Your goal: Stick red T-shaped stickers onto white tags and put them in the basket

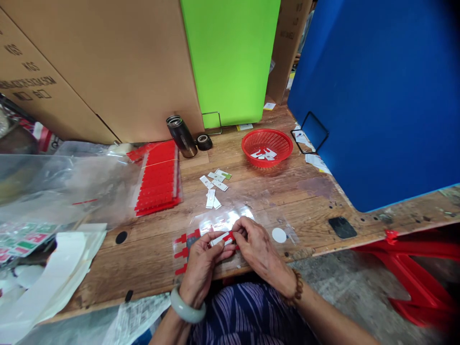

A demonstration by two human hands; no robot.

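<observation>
My left hand is closed on a small white rectangular plate, its thumb on top near the table's front edge. Pinched at the plate's right end, my right hand has its fingertips on a small red sticker that lies over part of the plate. Beneath both hands is a clear sheet with red tab-shaped stickers along its left side. Several loose white plates are scattered just beyond the hands. More plates rest in a red plastic basket farther back.
A stack of red sticker sheets lies left of the loose plates. Behind it stand an open dark flask and its lid. Green and blue boards rise behind and right. Clear plastic covers the left side.
</observation>
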